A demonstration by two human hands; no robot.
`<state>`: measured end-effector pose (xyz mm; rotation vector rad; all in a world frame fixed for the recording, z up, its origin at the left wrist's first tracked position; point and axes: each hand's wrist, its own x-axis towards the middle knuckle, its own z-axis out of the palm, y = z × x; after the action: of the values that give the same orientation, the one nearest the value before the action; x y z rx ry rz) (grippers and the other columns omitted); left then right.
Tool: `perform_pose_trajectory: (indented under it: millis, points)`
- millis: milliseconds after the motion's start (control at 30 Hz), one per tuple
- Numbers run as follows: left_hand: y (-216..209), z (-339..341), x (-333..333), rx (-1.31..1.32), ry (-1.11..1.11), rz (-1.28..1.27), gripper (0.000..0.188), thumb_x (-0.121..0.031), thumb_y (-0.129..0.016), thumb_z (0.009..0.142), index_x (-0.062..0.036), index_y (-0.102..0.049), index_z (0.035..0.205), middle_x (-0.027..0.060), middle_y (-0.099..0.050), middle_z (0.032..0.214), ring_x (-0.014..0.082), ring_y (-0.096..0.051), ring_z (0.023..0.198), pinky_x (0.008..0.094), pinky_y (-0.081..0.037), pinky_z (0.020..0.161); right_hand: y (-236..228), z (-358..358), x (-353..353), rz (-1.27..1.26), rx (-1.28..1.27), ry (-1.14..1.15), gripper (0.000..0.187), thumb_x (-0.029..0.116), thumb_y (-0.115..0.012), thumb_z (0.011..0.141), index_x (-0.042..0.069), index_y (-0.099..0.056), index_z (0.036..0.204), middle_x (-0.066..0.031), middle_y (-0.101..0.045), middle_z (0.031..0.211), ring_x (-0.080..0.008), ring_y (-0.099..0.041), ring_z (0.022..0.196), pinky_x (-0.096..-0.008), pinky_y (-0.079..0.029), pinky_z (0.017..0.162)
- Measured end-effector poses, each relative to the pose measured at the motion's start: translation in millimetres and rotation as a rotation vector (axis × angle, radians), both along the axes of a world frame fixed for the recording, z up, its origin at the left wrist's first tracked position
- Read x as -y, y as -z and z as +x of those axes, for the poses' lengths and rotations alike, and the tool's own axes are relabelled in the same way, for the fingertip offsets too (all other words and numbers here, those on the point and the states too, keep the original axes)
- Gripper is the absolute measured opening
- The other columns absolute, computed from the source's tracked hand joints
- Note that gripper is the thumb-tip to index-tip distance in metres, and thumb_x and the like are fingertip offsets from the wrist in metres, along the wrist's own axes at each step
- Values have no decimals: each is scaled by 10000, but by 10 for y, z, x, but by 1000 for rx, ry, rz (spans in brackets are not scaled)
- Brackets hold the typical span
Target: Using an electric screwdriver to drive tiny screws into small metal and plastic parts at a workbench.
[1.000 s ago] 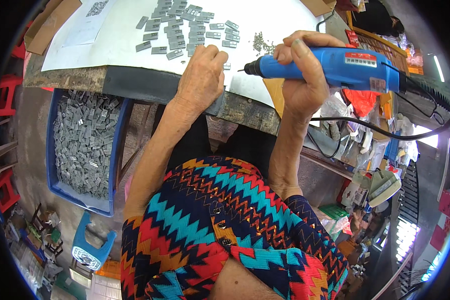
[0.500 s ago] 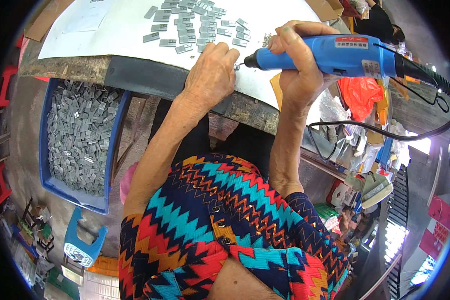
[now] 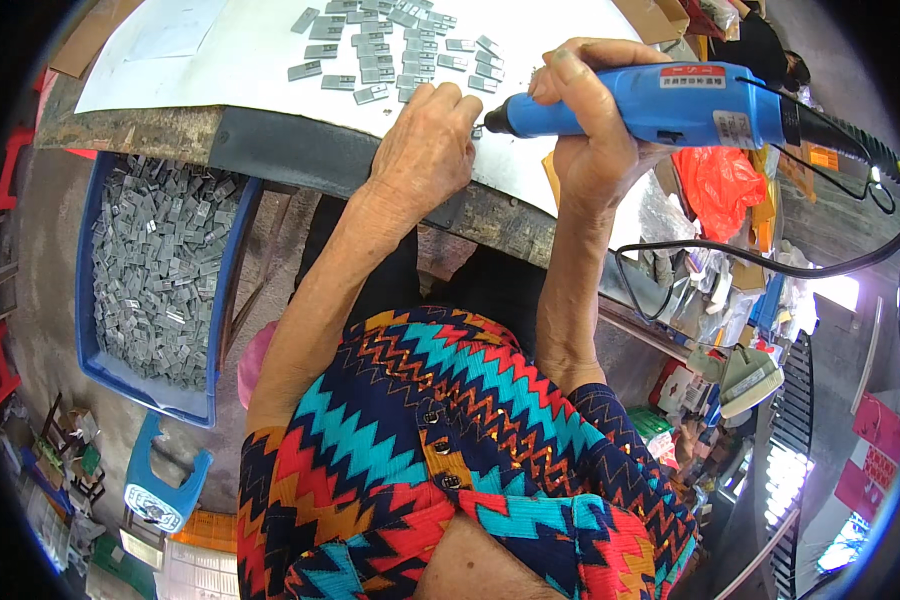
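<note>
My right hand is wrapped round a blue electric screwdriver, held nearly level with its black nose pointing left. My left hand rests at the table's near edge, fingers closed and pinched on a small grey part, mostly hidden by the fingertips. The screwdriver's tip meets this part beside the fingers. Just beyond my left hand, several flat grey rectangular parts with dark slots lie spread over the white table sheet.
Below the table on the left stands a blue bin filled with similar grey parts. A black cable loops down at the right, near a red plastic bag. A blue stool sits behind the bin.
The screwdriver has shifted slightly left and down, its nose closer to the part at my left fingertips. My left hand stays nearly still.
</note>
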<state>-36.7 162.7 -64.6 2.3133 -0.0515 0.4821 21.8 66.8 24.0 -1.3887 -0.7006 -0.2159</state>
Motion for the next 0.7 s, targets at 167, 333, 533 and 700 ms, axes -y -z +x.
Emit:
perform_pose_trajectory:
  millis: [167,333,533,700]
  points:
    - [0,2,0,1,0,2,208,25,-633,666,10,-572,864,128,-522,828,268,-515,840,348,-473,753,18,-4,-13,9,-24,7,148,-34,-615,670,-34,-588,816,-138,-594,675,-183,-582,527,-325,-492,547]
    - [-14,-3,-3,-9,3,-2,200,25,-624,673,10,-574,866,129,-523,822,269,-516,836,349,-473,749,32,-24,-47,-3,8,19,134,-30,-619,670,-37,-587,801,-128,-593,660,-174,-578,517,-313,-491,541]
    - [5,1,-17,26,0,-19,177,27,-614,664,16,-559,832,140,-521,801,284,-517,819,360,-472,732,12,-19,-66,56,5,-123,107,-45,-601,676,-39,-585,781,-109,-584,636,-163,-576,520,-290,-486,534]
    - [25,10,-1,33,-3,-46,141,24,-610,657,12,-529,772,149,-516,766,297,-527,790,382,-480,684,17,1,-49,-4,-18,-251,99,-60,-559,700,-37,-542,795,-111,-575,654,-148,-556,525,-273,-469,516]
